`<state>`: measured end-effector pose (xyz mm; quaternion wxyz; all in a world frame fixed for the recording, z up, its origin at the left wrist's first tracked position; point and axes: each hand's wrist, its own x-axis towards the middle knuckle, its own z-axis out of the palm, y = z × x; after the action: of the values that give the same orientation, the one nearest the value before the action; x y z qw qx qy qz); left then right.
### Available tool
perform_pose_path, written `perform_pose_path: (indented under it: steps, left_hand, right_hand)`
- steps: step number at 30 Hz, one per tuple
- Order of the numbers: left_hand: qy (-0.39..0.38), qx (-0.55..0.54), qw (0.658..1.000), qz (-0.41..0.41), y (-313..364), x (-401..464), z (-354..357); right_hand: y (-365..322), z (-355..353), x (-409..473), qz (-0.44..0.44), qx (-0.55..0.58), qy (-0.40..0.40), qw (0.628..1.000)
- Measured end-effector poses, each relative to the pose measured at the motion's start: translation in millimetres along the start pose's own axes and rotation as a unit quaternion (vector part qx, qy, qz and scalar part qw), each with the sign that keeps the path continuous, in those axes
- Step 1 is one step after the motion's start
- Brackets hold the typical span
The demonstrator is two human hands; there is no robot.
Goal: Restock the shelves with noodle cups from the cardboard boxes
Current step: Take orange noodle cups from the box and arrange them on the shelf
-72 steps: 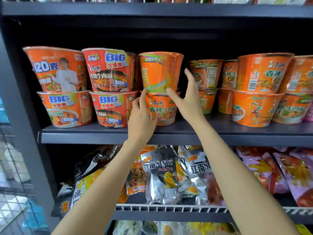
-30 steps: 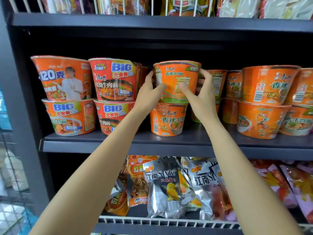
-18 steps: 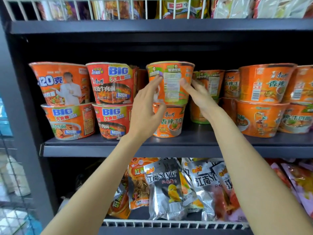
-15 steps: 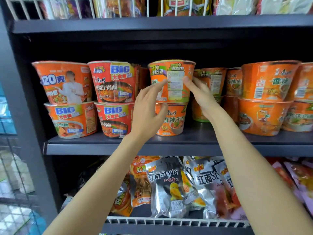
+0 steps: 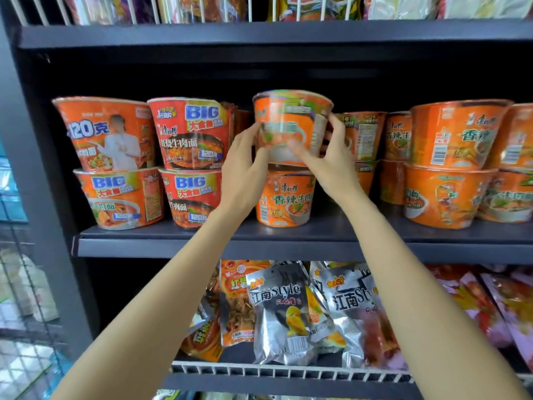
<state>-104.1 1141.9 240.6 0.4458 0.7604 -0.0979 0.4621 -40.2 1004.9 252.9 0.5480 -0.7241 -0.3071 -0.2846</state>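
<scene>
An orange noodle cup [image 5: 291, 122] stands on top of another orange cup [image 5: 285, 197] at the middle of the dark shelf [image 5: 202, 246]. My left hand [image 5: 245, 171] touches the upper cup's left side with its fingers spread. My right hand [image 5: 328, 160] grips its right side, thumb across the front and fingers behind. The upper cup looks blurred. No cardboard box is in view.
Two stacks of red and orange BIG cups [image 5: 187, 134] stand to the left, more orange cups [image 5: 455, 134] in stacks to the right. Silver and orange snack bags [image 5: 282, 307] hang on the wire-fronted shelf below. The shelf's upright post [image 5: 34, 197] runs along the left.
The upper cup has been turned about its axis on the stack, its label now showing another face. Both hands have shifted round its sides.
</scene>
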Motion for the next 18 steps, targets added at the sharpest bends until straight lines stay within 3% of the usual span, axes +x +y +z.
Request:
perform_pose_path:
  steps: [3, 5, 8, 13, 18]
  left_hand:
    - [-0.005, 0.085, 0.991, 0.106, -6, -12, 0]
    - [-0.018, 0.118, 0.986, 0.114, -9, -13, 3]
    - [0.000, 0.118, 0.990, 0.073, -13, -13, 7]
    - [-0.013, 0.213, 0.977, -0.022, -19, -18, 19]
    - [-0.042, 0.160, 0.985, -0.045, -20, -19, 22]
  right_hand:
    - [13, -3, 11, 0.021, 0.061, -0.053, 0.997]
    - [20, -1, 18, 0.036, 0.074, -0.081, 0.993]
    - [30, 2, 24, 0.072, 0.061, -0.116, 0.989]
    - [36, 4, 18, 0.092, 0.108, -0.122, 0.982]
    - [38, 6, 9, 0.092, 0.099, -0.097, 0.986]
